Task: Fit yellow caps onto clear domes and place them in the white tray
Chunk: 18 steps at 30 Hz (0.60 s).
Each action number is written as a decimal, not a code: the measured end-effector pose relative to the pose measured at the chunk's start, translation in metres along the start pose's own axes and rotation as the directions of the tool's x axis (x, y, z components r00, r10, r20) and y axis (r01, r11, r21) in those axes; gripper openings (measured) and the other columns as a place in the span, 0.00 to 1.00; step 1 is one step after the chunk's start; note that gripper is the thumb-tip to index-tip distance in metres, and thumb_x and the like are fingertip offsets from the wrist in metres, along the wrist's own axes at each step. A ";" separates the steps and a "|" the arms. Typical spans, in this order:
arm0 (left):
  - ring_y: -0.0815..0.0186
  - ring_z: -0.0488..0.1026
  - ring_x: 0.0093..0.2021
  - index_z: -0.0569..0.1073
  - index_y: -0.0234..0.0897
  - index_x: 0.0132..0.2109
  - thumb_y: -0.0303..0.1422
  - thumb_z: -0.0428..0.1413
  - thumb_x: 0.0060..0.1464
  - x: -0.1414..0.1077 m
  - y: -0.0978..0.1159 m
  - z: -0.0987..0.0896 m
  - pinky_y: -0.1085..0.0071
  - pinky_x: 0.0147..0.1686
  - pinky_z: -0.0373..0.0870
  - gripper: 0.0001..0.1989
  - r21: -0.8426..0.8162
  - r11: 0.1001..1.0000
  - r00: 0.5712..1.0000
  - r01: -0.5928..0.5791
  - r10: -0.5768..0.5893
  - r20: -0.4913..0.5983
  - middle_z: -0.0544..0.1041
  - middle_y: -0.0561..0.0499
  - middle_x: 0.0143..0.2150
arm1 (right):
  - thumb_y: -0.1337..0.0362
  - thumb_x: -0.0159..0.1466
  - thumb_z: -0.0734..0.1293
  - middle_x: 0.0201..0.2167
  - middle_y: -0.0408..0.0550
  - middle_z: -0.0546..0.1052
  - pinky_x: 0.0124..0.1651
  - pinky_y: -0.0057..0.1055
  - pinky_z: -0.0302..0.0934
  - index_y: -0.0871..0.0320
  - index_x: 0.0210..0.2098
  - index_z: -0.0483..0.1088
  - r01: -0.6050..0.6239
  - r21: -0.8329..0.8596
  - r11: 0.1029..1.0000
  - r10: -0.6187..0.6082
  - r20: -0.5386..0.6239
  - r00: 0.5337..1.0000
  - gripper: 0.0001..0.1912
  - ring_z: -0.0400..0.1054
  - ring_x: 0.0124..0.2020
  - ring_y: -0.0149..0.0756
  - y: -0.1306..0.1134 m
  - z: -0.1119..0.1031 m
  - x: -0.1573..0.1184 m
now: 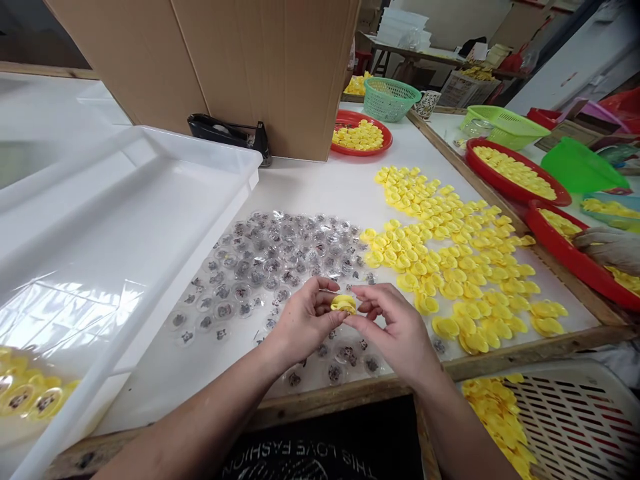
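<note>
1. The left hand (305, 321) and right hand (395, 328) are close together, their fingers narrowed into a pinch on a curled yellow plastic piece (344, 305). It sits between them, above the white work table (150, 407).
2. Beside and beneath the hands lie many clear round capsules (270, 267), each with a dark print inside. They cover the table in a single layer.
3. To the right, a wide spread of yellow plastic cups (450, 273) lies loose, most of them untouched.
4. At lower left, a white plastic tub (130, 260) holds a small group of yellow discs with dark centres (30, 393), only partly filling one corner.
5. Red trays (515, 173) and a white slotted crate (575, 427) carry further yellow pieces.
6. Another person's hand (610, 248) rests over a red tray at far right.
</note>
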<state>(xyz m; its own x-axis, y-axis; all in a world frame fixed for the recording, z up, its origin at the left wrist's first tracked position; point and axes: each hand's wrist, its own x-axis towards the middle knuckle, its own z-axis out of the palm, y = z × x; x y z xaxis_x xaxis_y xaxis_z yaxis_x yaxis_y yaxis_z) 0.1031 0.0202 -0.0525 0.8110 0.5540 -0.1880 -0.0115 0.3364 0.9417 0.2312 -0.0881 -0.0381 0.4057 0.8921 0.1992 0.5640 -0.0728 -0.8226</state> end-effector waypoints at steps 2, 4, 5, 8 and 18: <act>0.67 0.73 0.39 0.65 0.35 0.43 0.27 0.59 0.50 -0.001 0.001 0.000 0.70 0.39 0.70 0.14 0.090 0.994 0.998 -0.055 0.055 0.003 0.75 0.49 0.37 | 0.61 0.59 0.70 0.40 0.47 0.72 0.38 0.32 0.66 0.55 0.44 0.69 -0.150 0.166 0.975 0.143 0.053 0.988 0.14 0.69 0.36 0.35 0.006 0.000 0.000; 0.66 0.73 0.41 0.66 0.35 0.43 0.27 0.58 0.51 -0.002 -0.001 -0.001 0.68 0.41 0.70 0.13 0.191 0.976 0.994 -0.104 0.106 0.001 0.74 0.47 0.41 | 0.60 0.60 0.69 0.38 0.46 0.74 0.42 0.33 0.66 0.55 0.41 0.69 -0.240 0.300 0.923 0.214 0.116 0.970 0.11 0.69 0.38 0.36 0.012 0.001 -0.001; 0.65 0.74 0.41 0.67 0.36 0.43 0.27 0.58 0.51 -0.001 -0.002 -0.001 0.68 0.40 0.70 0.12 0.231 0.965 0.992 -0.126 0.129 0.000 0.73 0.47 0.44 | 0.60 0.60 0.68 0.37 0.46 0.74 0.43 0.33 0.65 0.56 0.40 0.69 -0.260 0.350 0.900 0.229 0.128 0.965 0.10 0.69 0.39 0.36 0.013 0.003 -0.001; 0.65 0.74 0.41 0.69 0.36 0.43 0.28 0.58 0.51 -0.001 -0.005 -0.002 0.68 0.41 0.71 0.11 0.266 0.949 0.985 -0.169 0.173 0.008 0.72 0.46 0.45 | 0.59 0.58 0.70 0.35 0.44 0.75 0.42 0.32 0.65 0.56 0.39 0.69 -0.268 0.448 0.853 0.239 0.121 0.963 0.11 0.70 0.38 0.35 0.014 0.006 -0.003; 0.67 0.72 0.33 0.72 0.33 0.39 0.32 0.61 0.47 0.003 -0.005 -0.006 0.71 0.34 0.69 0.12 0.280 0.959 0.998 -0.055 0.053 0.017 0.76 0.49 0.34 | 0.59 0.62 0.66 0.33 0.46 0.76 0.38 0.31 0.66 0.57 0.38 0.71 -0.145 0.287 0.947 0.149 0.005 0.989 0.09 0.70 0.34 0.37 0.011 0.013 -0.008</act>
<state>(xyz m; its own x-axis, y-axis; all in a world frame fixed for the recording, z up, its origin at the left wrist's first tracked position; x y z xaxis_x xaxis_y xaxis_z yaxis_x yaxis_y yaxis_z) 0.1022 0.0250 -0.0596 0.8189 0.5582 -0.1335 0.1077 0.0790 0.9910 0.2247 -0.0902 -0.0558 0.4817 0.8734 0.0713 0.2687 -0.0698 -0.9607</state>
